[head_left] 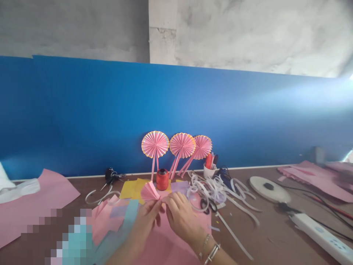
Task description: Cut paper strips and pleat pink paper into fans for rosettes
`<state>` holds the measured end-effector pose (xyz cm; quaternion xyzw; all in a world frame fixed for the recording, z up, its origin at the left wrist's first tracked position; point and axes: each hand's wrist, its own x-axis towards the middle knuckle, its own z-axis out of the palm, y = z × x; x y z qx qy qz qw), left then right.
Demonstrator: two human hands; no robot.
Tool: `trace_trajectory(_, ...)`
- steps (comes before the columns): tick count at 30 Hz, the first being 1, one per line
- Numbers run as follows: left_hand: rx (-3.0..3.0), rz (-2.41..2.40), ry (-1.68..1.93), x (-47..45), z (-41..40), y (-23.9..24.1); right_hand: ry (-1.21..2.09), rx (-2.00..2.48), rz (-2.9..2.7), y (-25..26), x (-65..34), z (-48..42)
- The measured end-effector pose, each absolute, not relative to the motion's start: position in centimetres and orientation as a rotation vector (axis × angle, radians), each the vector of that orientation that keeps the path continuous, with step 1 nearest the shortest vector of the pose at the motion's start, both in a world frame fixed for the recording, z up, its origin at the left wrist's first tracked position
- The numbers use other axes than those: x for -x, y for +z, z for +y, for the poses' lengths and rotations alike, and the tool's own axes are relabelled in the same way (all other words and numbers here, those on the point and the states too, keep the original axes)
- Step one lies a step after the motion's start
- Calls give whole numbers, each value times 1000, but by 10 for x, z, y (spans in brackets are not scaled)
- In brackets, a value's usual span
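My left hand [146, 221] and my right hand [182, 217] meet over the table, both pinching a small pleated pink paper fan [149, 192] that spreads up and to the left from my fingertips. My right wrist carries bracelets. Under my hands lie pink paper sheets [165, 246] and a light blue sheet [125, 221]. Behind them stands a red spool of thread [162, 179], and three finished pink paper fans [179, 147] on pink strip handles lean against the blue wall.
Yellow paper [132, 188] and scissors [111, 177] lie behind the work. White paper strips [217, 189] curl at right, near a white cup with pens [209, 169], a white disc [268, 188] and a power strip [322, 235]. Pink sheets lie at far left [38, 202] and far right [317, 180].
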<state>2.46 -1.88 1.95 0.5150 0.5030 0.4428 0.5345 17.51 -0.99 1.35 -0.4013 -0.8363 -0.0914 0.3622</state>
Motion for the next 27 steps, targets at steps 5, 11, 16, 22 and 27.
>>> trace_trajectory(5,-1382,1356,1031,-17,-5,12,-326,1211,-1926,15,-187,4)
trace_trajectory(11,-1357,1347,1065,-11,-5,12,-406,1191,-1883,26,-195,7)
trace_trajectory(16,-1014,1089,1091,-25,-20,20,-364,1076,-2069,20,-184,-4)
trace_trajectory(22,-1128,1206,1156,-29,-18,10,-104,1006,-2252,27,-174,-13)
trace_trajectory(27,-1163,1379,1173,-20,-9,-3,-160,1726,-1969,37,-209,7)
